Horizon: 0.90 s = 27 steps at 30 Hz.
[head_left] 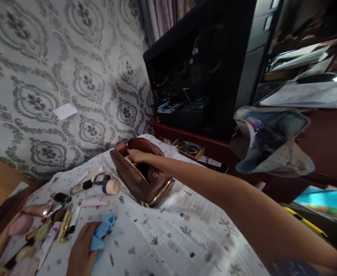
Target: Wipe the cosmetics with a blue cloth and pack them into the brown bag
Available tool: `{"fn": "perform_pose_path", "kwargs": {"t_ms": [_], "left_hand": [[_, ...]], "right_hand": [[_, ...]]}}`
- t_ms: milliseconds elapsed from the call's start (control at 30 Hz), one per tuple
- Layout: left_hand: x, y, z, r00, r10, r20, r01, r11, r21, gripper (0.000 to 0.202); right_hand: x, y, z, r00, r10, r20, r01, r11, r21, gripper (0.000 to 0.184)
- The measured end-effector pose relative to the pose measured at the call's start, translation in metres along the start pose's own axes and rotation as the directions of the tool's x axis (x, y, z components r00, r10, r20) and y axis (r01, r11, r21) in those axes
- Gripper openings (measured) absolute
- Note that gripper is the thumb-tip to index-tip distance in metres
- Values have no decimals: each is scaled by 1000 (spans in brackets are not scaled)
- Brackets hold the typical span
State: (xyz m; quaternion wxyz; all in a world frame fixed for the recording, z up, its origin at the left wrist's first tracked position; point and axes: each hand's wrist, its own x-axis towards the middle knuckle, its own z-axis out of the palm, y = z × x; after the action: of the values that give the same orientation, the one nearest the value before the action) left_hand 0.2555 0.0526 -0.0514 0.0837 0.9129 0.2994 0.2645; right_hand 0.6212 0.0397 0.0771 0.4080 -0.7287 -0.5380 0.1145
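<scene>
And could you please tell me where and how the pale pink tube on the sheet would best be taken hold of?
The pale pink tube is probably best pinched across its middle from above, on the near side: it lies flat on the patterned sheet, while a blue-and-beige container lies beyond it. The left hand is closer but holds a blue cloth.

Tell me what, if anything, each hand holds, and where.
Left hand: a blue cloth, by its bunched left side. Right hand: inside the brown bag; any hold cannot be told.
</scene>
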Motion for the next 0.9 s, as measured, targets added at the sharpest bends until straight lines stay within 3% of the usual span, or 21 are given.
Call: {"fn": "perform_pose_path", "kwargs": {"t_ms": [100, 233, 300, 367, 467, 533, 600, 633, 767, 833, 900], "left_hand": [[-3, -5, 0, 999, -4, 36, 5, 1000, -21, 34], [-6, -17, 0, 999, -7, 32, 7, 1000, -1, 45], [-4, -20, -2, 998, 0, 61, -1, 1000, 18, 48], [-1, -18, -6, 994, 4, 106, -7, 1000, 25, 46], [5, -10, -11, 993, 15, 117, -14, 1000, -10, 40], [9, -2, -13, 996, 4, 88, 1, 999, -48, 39], [12, 6, -13, 995, -42, 85, 50, 995, -91, 41], [13, 10, -14, 994, -76, 84, 85, 990, -114, 44], [12, 24, -14, 982, -161, 99, 179, 959, -221, 71], [11, 28, -16, 978, -160, 130, 191, 942, -278, 84], [11, 31, -20, 970, -122, 210, 186, 929, -319, 90]], "right_hand": [[6, -17, -24, 999, 40, -33, -40, 999, -9, 19], [-10, -37, -63, 980, -13, -200, 20, 999, 35, 33], [-34, -45, -71, 943, -113, -313, 148, 985, 88, 37], [-66, -52, -67, 888, -266, -374, 341, 928, 150, 39], [-118, -57, -37, 793, -557, -246, 592, 799, 101, 42], [-146, -57, -10, 670, -742, 10, 741, 670, 54, 34], [-164, -56, 18, 605, -769, 206, 784, 621, 13, 26], [-170, -56, 30, 616, -741, 269, 767, 642, 14, 27], [-174, -55, 68, 775, -488, 402, 506, 860, 69, 56], [-170, -55, 83, 794, -394, 463, 400, 912, 91, 62], [-167, -55, 95, 780, -378, 499, 382, 919, 99, 60]]}}
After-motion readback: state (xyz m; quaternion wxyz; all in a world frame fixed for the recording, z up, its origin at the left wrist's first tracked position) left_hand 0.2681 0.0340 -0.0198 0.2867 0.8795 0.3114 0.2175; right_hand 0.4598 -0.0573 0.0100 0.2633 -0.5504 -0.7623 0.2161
